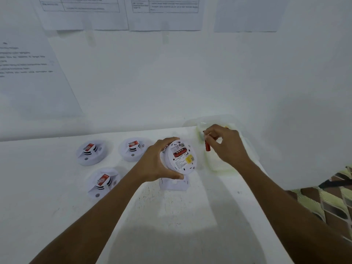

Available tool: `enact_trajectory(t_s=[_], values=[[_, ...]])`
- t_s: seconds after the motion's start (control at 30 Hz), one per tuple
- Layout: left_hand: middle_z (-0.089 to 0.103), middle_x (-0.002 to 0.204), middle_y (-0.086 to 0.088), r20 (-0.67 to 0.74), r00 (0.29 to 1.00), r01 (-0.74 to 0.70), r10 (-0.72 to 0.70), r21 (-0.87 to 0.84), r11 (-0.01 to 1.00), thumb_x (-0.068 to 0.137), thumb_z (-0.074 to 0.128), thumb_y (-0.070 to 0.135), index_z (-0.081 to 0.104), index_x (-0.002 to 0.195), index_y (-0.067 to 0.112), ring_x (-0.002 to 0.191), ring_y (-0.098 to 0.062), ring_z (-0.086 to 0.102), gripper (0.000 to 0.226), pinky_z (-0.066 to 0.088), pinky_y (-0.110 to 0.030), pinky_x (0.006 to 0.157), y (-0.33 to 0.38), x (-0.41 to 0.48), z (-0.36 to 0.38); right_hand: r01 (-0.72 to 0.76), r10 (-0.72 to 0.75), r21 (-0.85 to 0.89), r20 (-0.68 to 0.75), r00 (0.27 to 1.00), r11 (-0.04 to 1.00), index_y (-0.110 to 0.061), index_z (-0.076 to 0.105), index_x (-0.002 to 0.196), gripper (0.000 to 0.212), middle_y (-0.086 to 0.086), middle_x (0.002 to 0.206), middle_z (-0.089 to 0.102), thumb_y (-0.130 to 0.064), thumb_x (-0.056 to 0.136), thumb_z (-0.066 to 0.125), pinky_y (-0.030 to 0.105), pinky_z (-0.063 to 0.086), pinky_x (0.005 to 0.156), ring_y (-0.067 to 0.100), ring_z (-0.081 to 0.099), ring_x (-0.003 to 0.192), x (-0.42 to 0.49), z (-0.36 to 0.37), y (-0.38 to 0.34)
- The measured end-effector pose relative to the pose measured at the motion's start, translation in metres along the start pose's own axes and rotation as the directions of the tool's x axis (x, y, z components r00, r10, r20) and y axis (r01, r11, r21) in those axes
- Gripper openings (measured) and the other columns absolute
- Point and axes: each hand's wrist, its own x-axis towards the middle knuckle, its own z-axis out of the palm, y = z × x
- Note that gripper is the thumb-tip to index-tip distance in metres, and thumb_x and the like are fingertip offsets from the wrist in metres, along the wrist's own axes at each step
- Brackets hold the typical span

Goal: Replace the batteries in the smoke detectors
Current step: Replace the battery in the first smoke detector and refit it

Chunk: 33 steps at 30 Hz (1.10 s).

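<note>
- White table (pixel 171 216), spread beneath the held detector (pixel 179 157) on every side.
- Printed sheets (pixel 165 14) on the wall, well above and behind the held detector; text too blurred to read.
- Clear plastic container (pixel 217 166) on the table, just right of the held detector; inside mostly hidden behind the right hand, only a small yellow bit at the far rim, too blurred to name.
- Left hand (pixel 158 161) curled around the held detector's rim, fingers over the top edge, thumb under the bottom edge.
- Right hand (pixel 224 143) just right of the held detector, above the container, fingertips closed in a pinch on a red battery (pixel 208 146).
- Held detector lifted off the table and tilted, open back toward the camera, with a red cell (pixel 180 151) seated in its compartment and a yellow label (pixel 188 159) below that.
- Three more detectors (pixel 91 153) flat on the table, left of the held detector, each with a red-and-white tag on top.
- White mounting plate (pixel 174 184) on the table, directly below the held detector.
- Red battery hanging downward from the pinch, close to the held detector's right edge, not touching it.
</note>
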Motion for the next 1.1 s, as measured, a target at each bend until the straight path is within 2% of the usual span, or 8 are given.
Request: enact_trajectory(t_s=[0.1,0.23,0.4,0.53,0.67,0.77,0.97,1.1], values=[[0.054,0.132,0.017,0.027,1.000,-0.009,0.009,-0.035,0.999,0.047,0.096,0.038,0.045,0.135,0.037,0.123,-0.004,0.051,0.101,0.048,-0.031,0.101,0.003,0.005,0.008,-0.143,0.161,-0.150,0.111,0.981,0.978,-0.023,0.066,0.082,0.007,-0.008,0.073,0.071,-0.019,0.087,0.068,0.023,0.049,0.065,0.010,0.066,0.073,0.010,-0.015,0.035],[0.052,0.133,0.021,0.037,0.999,-0.003,0.006,-0.061,0.998,0.051,0.096,0.031,0.045,0.136,0.030,0.125,-0.002,0.049,0.099,0.048,-0.027,0.102,0.003,0.006,0.019,-0.240,0.329,-0.305,0.285,0.900,0.921,-0.028,0.065,0.080,0.008,-0.005,0.080,0.071,-0.027,0.088,0.067,0.021,0.041,0.054,0.010,0.066,0.073,0.016,-0.011,0.059],[0.053,0.135,0.018,0.030,1.000,0.009,-0.007,-0.082,0.997,0.050,0.093,0.035,0.043,0.138,0.031,0.126,-0.006,0.048,0.101,0.048,-0.032,0.103,0.003,0.004,0.023,-0.332,0.405,-0.239,0.428,0.808,0.913,-0.021,0.069,0.085,0.009,-0.005,0.073,0.074,-0.017,0.091,0.063,0.027,0.053,0.068,0.003,0.067,0.067,0.016,-0.005,0.060],[0.052,0.136,0.017,0.008,1.000,-0.002,0.002,-0.082,0.997,0.051,0.094,0.034,0.043,0.138,0.031,0.127,-0.009,0.048,0.100,0.048,-0.034,0.103,0.004,0.003,0.021,-0.331,0.383,-0.196,0.373,0.845,0.923,-0.024,0.066,0.090,0.012,-0.006,0.077,0.073,-0.015,0.092,0.058,0.028,0.052,0.069,0.011,0.067,0.075,0.017,-0.016,0.048],[0.052,0.136,0.016,-0.009,1.000,-0.012,0.012,-0.085,0.996,0.054,0.094,0.030,0.043,0.137,0.032,0.125,-0.007,0.050,0.097,0.050,-0.030,0.100,0.004,0.001,0.020,-0.236,0.214,0.064,0.250,0.944,0.970,-0.017,0.070,0.094,0.008,-0.007,0.086,0.072,-0.014,0.091,0.063,0.017,0.047,0.070,0.008,0.066,0.078,0.008,-0.018,0.010],[0.053,0.134,0.014,-0.038,0.999,-0.033,0.031,-0.077,0.996,0.053,0.093,0.035,0.044,0.136,0.032,0.123,-0.010,0.052,0.096,0.051,-0.031,0.099,0.005,0.002,0.020,-0.201,0.165,0.122,0.259,0.952,0.972,-0.017,0.072,0.093,0.006,-0.012,0.096,0.070,-0.018,0.091,0.066,0.004,0.042,0.064,0.000,0.065,0.084,-0.007,-0.004,-0.021],[0.055,0.130,0.016,-0.091,0.993,-0.076,0.070,-0.059,0.995,0.054,0.093,0.035,0.044,0.135,0.032,0.120,-0.010,0.054,0.095,0.049,-0.020,0.096,0.003,-0.002,0.016,-0.311,0.283,0.244,0.145,0.948,0.918,-0.018,0.072,0.092,0.009,-0.009,0.095,0.070,-0.017,0.093,0.063,0.011,0.048,0.065,0.000,0.065,0.084,-0.026,0.025,-0.043],[0.056,0.129,0.014,-0.098,0.991,-0.091,0.087,-0.035,0.995,0.054,0.094,0.035,0.046,0.135,0.029,0.119,-0.011,0.055,0.094,0.048,-0.019,0.097,0.002,-0.006,0.014,-0.467,0.440,0.342,0.157,0.884,0.816,-0.020,0.071,0.093,0.011,-0.006,0.096,0.070,-0.021,0.094,0.059,0.021,0.051,0.067,0.008,0.065,0.088,-0.029,0.037,-0.055]])
